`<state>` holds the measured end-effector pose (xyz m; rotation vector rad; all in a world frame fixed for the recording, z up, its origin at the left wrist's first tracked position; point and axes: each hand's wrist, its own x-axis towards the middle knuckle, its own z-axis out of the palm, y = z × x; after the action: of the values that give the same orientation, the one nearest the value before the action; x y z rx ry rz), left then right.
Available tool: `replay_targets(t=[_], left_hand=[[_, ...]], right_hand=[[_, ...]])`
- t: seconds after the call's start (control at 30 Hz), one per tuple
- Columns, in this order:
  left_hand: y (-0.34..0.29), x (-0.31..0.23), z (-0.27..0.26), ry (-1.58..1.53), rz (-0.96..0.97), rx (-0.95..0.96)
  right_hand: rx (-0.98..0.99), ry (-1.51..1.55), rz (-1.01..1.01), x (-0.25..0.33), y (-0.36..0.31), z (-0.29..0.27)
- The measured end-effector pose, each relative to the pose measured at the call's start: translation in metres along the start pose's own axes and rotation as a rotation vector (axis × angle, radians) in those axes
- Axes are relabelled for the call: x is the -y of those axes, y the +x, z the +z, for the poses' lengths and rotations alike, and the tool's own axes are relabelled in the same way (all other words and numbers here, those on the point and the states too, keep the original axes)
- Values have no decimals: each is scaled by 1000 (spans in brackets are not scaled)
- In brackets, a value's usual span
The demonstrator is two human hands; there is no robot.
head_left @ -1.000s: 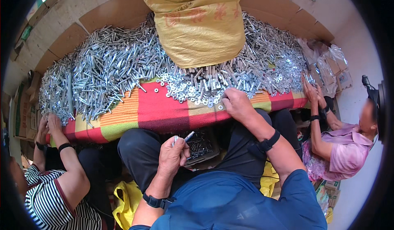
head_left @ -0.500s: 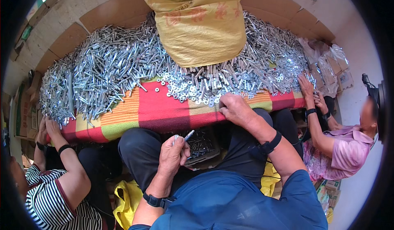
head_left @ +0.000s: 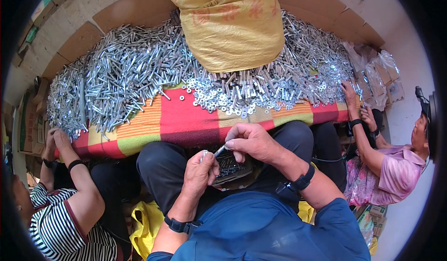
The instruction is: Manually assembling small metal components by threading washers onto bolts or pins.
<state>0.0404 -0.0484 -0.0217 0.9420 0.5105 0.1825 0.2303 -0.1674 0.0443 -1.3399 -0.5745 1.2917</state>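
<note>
Metal rod [head_left: 219, 151] located just in front of the near edge of the checkered cloth [head_left: 181, 117], its lower end clasped in the left hand [head_left: 199, 171]; right hand [head_left: 253, 143] has thumb and fingers pinched together at the rod's upper end, and whether a small part is also held there cannot be told. On the cloth: loose metal pieces [head_left: 132, 70] heaped along its far side, washers [head_left: 219, 98] strewn nearer its middle. Below its near edge: a tray [head_left: 238, 176] of metal parts.
</note>
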Motion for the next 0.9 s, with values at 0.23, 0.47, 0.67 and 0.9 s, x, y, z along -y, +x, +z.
replay_targets(t=[0.23,0.47,0.67,0.9], left_hand=[[-2,-1,0,49,13,26],[-4,-3,-1,68,8,52],[-6,-6,1,120,-32,51],[-4,-1,-2,44,-12,39]], right_hand=[[17,60,38,-14,7,3],[105,431,230,-23,11,-4],[25,36,46,-17,5,1],[-31,-295,-148,1,-6,16]])
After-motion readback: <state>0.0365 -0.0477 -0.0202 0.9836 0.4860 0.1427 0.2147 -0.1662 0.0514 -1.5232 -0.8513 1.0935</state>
